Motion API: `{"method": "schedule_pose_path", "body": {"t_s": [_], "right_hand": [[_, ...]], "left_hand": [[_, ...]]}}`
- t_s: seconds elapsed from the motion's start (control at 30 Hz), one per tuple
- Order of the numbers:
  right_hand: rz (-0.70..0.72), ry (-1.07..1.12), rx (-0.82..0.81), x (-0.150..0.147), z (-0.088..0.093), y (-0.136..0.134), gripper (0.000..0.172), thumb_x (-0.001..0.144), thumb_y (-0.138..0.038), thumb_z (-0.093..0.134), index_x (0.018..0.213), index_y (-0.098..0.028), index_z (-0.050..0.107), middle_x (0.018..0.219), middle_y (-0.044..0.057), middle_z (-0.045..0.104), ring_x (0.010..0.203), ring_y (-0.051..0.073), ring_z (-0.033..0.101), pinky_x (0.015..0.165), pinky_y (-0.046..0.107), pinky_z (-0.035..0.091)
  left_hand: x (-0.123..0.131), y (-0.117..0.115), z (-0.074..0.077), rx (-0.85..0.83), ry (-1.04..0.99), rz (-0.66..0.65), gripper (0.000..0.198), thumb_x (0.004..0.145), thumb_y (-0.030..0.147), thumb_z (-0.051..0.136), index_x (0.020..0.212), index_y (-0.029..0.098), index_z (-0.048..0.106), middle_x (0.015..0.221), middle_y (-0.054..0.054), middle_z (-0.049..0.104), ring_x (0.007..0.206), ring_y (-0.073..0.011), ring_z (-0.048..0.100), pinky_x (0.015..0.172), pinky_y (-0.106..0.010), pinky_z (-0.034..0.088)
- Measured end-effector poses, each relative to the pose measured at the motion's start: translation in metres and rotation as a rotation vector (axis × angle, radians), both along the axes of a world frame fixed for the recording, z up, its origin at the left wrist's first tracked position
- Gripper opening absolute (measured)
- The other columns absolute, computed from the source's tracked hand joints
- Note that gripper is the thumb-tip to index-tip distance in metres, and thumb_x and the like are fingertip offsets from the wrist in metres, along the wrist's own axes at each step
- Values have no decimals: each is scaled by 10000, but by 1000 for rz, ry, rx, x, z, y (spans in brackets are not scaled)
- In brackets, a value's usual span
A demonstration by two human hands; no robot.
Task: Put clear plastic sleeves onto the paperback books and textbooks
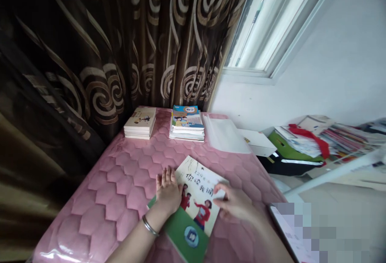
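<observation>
A book (200, 208) with a white and green cover lies at a slant in front of me, showing printed characters and figures in red. My left hand (169, 192) rests flat over its left edge, fingers stretched out, with a silver bangle on the wrist. At the right edge, my right hand (230, 202) has thumb and fingers curled together around the cover's margin. A small whitish patch shows between those fingers; whether it is page or film, I cannot tell.
The pink quilted surface (105, 202) carries a stack of beige books (140, 123), a stack topped by a blue book (187, 118), and translucent plastic sheets (226, 135). Right of it are a white box (257, 142) and piled papers with red cloth (313, 138). Patterned curtains (144, 42) hang behind.
</observation>
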State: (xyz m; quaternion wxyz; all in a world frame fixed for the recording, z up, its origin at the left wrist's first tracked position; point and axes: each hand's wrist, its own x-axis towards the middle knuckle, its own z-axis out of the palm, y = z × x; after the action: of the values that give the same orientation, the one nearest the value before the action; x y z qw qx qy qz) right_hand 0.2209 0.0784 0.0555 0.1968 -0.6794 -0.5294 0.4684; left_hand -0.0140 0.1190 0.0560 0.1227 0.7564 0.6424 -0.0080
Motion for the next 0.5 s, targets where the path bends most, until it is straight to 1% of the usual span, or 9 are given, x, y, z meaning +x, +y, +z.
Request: {"method": "schedule_pose_path", "body": {"t_s": [0.07, 0.1, 0.17, 0.2, 0.23, 0.3, 0.33, 0.4, 0.5], "right_hand": [[110, 23, -188, -2, 11, -19, 273, 745, -361, 619, 978, -233, 560, 570, -28, 644, 425, 148, 600, 383, 198, 398], [142, -5, -218, -2, 17, -23, 289, 760, -387, 606, 1001, -233, 568, 563, -27, 642, 416, 147, 592, 385, 202, 393], [183, -87, -95, -2, 28, -16, 294, 793, -421, 571, 1015, -232, 605, 598, -8, 663, 485, 159, 621, 456, 228, 436], [204, -126, 39, -3, 31, -6, 279, 808, -417, 557, 1003, -230, 628, 655, 10, 687, 576, 170, 651, 544, 245, 471], [171, -165, 193, -6, 33, 8, 263, 828, -412, 531, 973, -226, 646, 756, 33, 710, 690, 184, 669, 630, 261, 486], [85, -281, 363, -15, 30, 41, 243, 837, -384, 526, 963, -223, 657, 999, 70, 708, 900, 210, 657, 743, 276, 471], [39, -350, 389, -21, 26, 58, 236, 835, -366, 533, 968, -213, 654, 1031, 84, 700, 935, 220, 646, 756, 281, 461], [-12, -432, 362, -34, 14, 91, 232, 820, -388, 556, 911, -198, 655, 989, 99, 702, 908, 235, 643, 726, 288, 448], [19, -366, 345, -52, -5, 132, 271, 816, -438, 557, 770, -182, 632, 873, 92, 699, 802, 215, 639, 659, 270, 422]], "left_hand": [[-2, -1, -6, 50, -7, -41, 603, 930, 339, 268, 1462, 57, 249, 1534, -157, 168, 1423, -281, 163, 1150, -513, 133], [-4, -2, -8, 73, -11, -58, 604, 932, 349, 263, 1463, 61, 250, 1532, -152, 177, 1422, -277, 169, 1153, -506, 132], [-6, -3, -12, 102, -13, -79, 609, 937, 368, 245, 1462, 61, 252, 1531, -149, 184, 1422, -271, 176, 1157, -496, 133], [-7, -3, -13, 109, -10, -82, 610, 938, 371, 237, 1462, 59, 250, 1531, -150, 185, 1421, -270, 178, 1157, -494, 135], [-7, -3, -14, 114, -4, -81, 610, 938, 372, 230, 1462, 60, 249, 1530, -150, 188, 1421, -269, 181, 1156, -495, 138], [-7, -3, -16, 127, 7, -75, 606, 939, 370, 222, 1462, 65, 252, 1529, -150, 195, 1420, -269, 186, 1153, -499, 143], [-7, -3, -16, 138, 7, -72, 603, 941, 368, 217, 1461, 66, 257, 1528, -152, 200, 1419, -268, 190, 1152, -501, 142], [-7, -3, -19, 156, -6, -68, 602, 942, 371, 212, 1457, 63, 268, 1526, -154, 205, 1418, -269, 195, 1152, -504, 138], [-7, -3, -23, 166, -40, -69, 613, 942, 389, 209, 1452, 57, 276, 1523, -154, 218, 1416, -272, 205, 1153, -506, 135]]}}
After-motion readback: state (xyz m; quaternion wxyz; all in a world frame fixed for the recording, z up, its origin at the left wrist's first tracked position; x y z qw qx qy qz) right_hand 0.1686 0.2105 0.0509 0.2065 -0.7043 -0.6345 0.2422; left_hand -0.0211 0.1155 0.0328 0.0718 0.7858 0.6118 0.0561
